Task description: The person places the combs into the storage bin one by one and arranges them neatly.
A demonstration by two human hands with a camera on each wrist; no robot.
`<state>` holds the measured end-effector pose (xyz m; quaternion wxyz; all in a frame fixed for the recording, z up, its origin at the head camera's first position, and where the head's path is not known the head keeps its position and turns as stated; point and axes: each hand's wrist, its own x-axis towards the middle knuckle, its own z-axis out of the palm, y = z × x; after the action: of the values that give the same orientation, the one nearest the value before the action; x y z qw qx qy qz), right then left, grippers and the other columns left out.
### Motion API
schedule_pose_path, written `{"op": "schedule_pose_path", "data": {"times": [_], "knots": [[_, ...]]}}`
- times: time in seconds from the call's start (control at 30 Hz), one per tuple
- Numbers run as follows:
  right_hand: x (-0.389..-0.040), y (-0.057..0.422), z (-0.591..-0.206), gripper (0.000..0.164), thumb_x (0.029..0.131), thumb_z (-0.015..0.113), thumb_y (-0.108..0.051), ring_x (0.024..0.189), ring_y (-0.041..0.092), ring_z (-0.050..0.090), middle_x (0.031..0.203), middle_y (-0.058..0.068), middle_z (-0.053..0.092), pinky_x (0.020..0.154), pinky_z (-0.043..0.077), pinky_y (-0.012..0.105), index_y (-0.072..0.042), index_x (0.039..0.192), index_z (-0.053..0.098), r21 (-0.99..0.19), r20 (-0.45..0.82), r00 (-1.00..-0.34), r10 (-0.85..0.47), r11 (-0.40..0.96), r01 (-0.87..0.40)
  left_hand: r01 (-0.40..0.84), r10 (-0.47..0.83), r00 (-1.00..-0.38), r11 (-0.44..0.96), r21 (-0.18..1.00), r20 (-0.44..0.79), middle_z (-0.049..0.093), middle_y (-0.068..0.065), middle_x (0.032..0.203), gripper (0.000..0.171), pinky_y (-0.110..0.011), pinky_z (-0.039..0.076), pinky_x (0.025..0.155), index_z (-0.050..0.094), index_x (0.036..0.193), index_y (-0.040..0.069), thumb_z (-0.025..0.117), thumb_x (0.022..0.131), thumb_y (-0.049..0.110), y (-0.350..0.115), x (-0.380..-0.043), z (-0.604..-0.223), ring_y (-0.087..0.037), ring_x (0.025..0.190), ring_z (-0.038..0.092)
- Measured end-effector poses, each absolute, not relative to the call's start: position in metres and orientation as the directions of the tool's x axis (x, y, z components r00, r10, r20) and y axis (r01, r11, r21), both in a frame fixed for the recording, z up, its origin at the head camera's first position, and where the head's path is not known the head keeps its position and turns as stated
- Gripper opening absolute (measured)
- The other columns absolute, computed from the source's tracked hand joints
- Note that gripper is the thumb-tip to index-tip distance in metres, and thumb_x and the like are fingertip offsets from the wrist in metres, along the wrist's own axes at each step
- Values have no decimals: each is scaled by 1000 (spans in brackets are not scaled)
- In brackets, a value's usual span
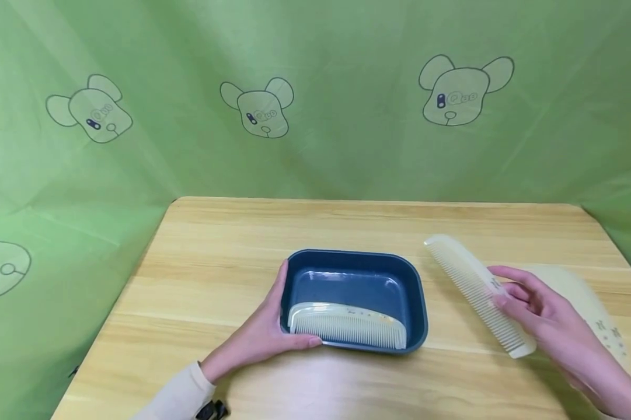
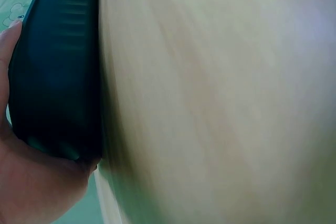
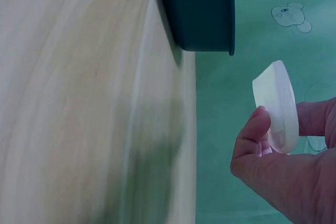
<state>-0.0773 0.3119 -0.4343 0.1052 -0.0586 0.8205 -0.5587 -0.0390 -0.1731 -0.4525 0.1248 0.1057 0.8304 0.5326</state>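
Note:
A dark blue rectangular basin point(image 1: 354, 277) stands on the table, and my left hand point(image 1: 265, 326) grips its left end, thumb along the near rim. The left wrist view has that hand wrapped around the basin's ribbed outer wall point(image 2: 58, 72). Inside, along the near wall, a cream comb point(image 1: 347, 322) lies with its teeth toward me. My right hand point(image 1: 543, 315) pinches a second cream comb point(image 1: 464, 271) by its printed back, to the right of the basin. In the right wrist view this comb point(image 3: 281, 106) is seen end-on between thumb and fingers.
Under and beyond the right hand, a flat cream piece point(image 1: 572, 286) with small printed motifs lies on the wooden table point(image 1: 231, 233), partly hidden by the hand. A green curtain point(image 1: 341, 157) with bear-head drawings surrounds the table's back and sides.

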Motion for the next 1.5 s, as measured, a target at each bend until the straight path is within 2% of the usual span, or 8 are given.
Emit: {"op": "schedule_pose_path", "data": {"times": [0.17, 0.37, 0.67, 0.83, 0.93, 1.27, 1.5], "knots": [[-78, 304, -429, 53, 113, 59, -5, 96, 13, 64, 120, -3, 66, 71, 57, 26, -28, 160, 52, -924, -80, -964, -252, 381, -23, 39, 304, -947, 421, 906, -100, -1, 8, 180, 150, -57, 17, 128, -16, 171, 47, 101, 77, 46, -172, -40, -453, -21, 164, 10], [-80, 290, -424, 50, 113, 61, -8, 99, 12, 62, 121, 0, 63, 80, 53, 19, -20, 160, 54, -911, -48, -961, -272, 407, -69, 50, 310, -947, 408, 911, -86, 0, 8, 180, 151, -57, 17, 128, -16, 171, 46, 102, 77, 44, -171, -40, -453, -21, 164, 10], [-84, 261, -420, 46, 111, 63, -5, 99, 14, 63, 119, 5, 65, 80, 54, 20, -16, 156, 59, -927, -24, -949, -315, 362, -97, 67, 313, -947, 397, 915, -67, 4, 5, 181, 151, -59, 18, 128, -14, 172, 44, 103, 76, 41, -170, -41, -451, -24, 164, 13], [-83, 248, -418, 47, 111, 62, -2, 99, 15, 68, 123, 6, 70, 79, 58, 23, -9, 157, 56, -932, 14, -919, -394, 329, -155, 50, 305, -948, 419, 907, -89, 0, 5, 181, 151, -59, 17, 128, -15, 172, 44, 102, 77, 43, -171, -40, -450, -24, 164, 10], [-82, 241, -416, 49, 111, 61, -1, 105, 15, 71, 129, 6, 71, 81, 60, 25, -6, 159, 53, -941, 29, -889, -457, 288, -178, 31, 299, -948, 430, 902, -110, -2, 7, 180, 151, -58, 17, 128, -17, 171, 45, 101, 77, 45, -172, -39, -450, -23, 164, 9], [-79, 219, -414, 48, 112, 58, 0, 123, 13, 68, 146, 13, 64, 97, 57, 23, -6, 159, 52, -966, 61, -823, -565, 174, -191, 47, 302, -949, 419, 907, -90, -1, 4, 181, 149, -59, 16, 128, -15, 172, 43, 101, 78, 43, -172, -38, -452, -25, 164, 10], [-78, 206, -415, 44, 111, 62, -2, 113, 16, 71, 137, 16, 67, 91, 60, 25, -7, 154, 58, -966, 67, -808, -585, 164, -198, 16, 288, -949, 441, 897, -125, -5, 8, 180, 149, -59, 16, 128, -16, 171, 46, 101, 78, 47, -173, -38, -452, -24, 164, 7]]}}
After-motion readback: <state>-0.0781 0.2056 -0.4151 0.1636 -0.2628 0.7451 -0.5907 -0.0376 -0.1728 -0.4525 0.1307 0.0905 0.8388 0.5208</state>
